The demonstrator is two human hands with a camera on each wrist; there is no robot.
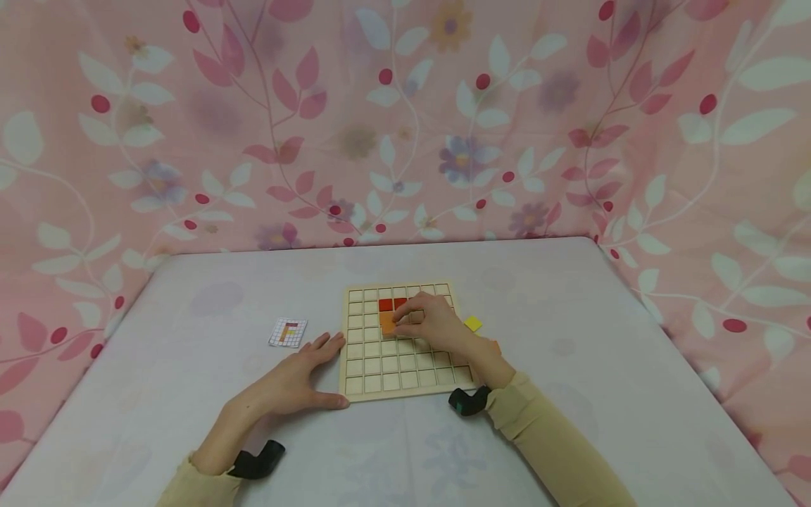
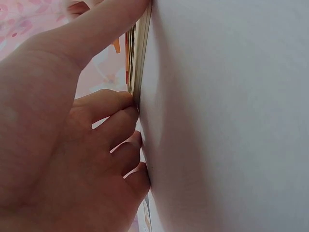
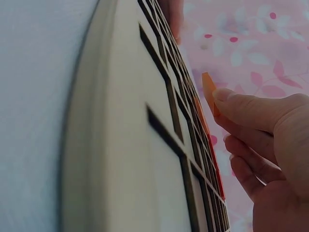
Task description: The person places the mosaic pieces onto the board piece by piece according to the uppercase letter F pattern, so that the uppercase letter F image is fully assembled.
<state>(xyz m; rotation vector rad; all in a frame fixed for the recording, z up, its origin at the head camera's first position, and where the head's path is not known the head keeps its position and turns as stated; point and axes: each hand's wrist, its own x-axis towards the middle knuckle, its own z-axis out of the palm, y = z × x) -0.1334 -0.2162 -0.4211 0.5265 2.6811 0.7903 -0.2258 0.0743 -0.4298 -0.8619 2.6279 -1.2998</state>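
Observation:
A wooden grid board [image 1: 374, 366] lies on the table. My left hand [image 1: 291, 380] is spread at its left side, with fingertips and thumb touching the edge and corner. Over the upper middle of the grid, my right hand [image 1: 437, 325] pinches an orange square tile [image 3: 209, 92] between thumb and index finger. In the right wrist view, that tile is tilted and held just off the board. Red tiles [image 1: 386, 305] sit in a row of cells near the top, partly covered by the right hand. Orange [image 1: 386, 320] shows below them at the fingertips.
A small pattern card [image 1: 288, 332] with a coloured grid lies left of the board. On the right, a yellow tile [image 1: 472, 324] lies by the board's edge, and an orange piece [image 1: 497, 346] is partly hidden by the right wrist. Floral cloth [image 1: 405, 141] hangs behind the table.

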